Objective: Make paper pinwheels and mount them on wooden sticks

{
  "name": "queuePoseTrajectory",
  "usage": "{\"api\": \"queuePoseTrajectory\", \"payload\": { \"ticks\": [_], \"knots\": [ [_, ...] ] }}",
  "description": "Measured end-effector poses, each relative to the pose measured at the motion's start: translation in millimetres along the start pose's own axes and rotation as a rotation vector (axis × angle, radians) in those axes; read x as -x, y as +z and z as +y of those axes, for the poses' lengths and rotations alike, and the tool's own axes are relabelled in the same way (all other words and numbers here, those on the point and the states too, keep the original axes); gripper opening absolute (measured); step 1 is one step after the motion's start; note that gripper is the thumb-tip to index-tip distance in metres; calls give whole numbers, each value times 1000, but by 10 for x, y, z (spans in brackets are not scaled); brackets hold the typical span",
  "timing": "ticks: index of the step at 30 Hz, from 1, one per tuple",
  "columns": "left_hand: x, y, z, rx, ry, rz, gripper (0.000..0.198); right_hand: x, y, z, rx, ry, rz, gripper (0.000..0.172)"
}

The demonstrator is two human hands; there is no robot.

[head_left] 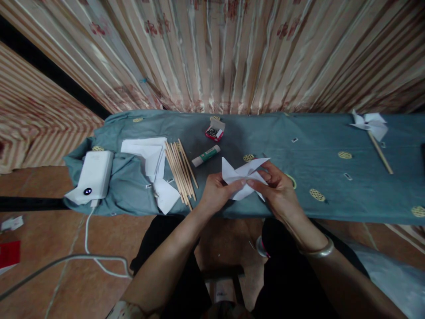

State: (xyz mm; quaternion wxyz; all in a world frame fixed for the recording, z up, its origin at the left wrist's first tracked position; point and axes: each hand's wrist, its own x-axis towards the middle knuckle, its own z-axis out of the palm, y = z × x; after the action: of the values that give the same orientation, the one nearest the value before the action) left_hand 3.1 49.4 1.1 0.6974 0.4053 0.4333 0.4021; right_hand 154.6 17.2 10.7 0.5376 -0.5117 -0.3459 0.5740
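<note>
Between my two hands is a white paper pinwheel, its pointed blades folded in toward the middle. My left hand pinches it from the left, thumb near the centre. From the other side my right hand grips it, the thumb also pressed close to the centre. Both hands hold it just above the near edge of the cloth. Beyond them lie a green and white glue stick and a small open red box of shiny metal pieces. The fingers under the paper are partly hidden.
Thin wooden sticks lie in a bunch left of my hands, beside white paper sheets. A white power bank with a cable sits at the left end. A pinwheel on a stick rests far right. A pleated curtain hangs behind.
</note>
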Motion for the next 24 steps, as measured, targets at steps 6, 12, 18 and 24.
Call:
{"api": "queuePoseTrajectory", "payload": {
  "ticks": [6,12,18,24],
  "knots": [
    [-15,-15,-37,-54,45,11,38,0,36,-22,-26,2,42,48],
    [-26,-28,-67,-87,76,27,34,4,59,-46,-26,2,55,46],
    [-47,-26,-80,-64,112,35,35,-3,60,-32,-9,-11,67,47],
    [-51,-26,-71,-70,123,53,36,-15,74,-20,-72,-2,64,48]
  ]
}}
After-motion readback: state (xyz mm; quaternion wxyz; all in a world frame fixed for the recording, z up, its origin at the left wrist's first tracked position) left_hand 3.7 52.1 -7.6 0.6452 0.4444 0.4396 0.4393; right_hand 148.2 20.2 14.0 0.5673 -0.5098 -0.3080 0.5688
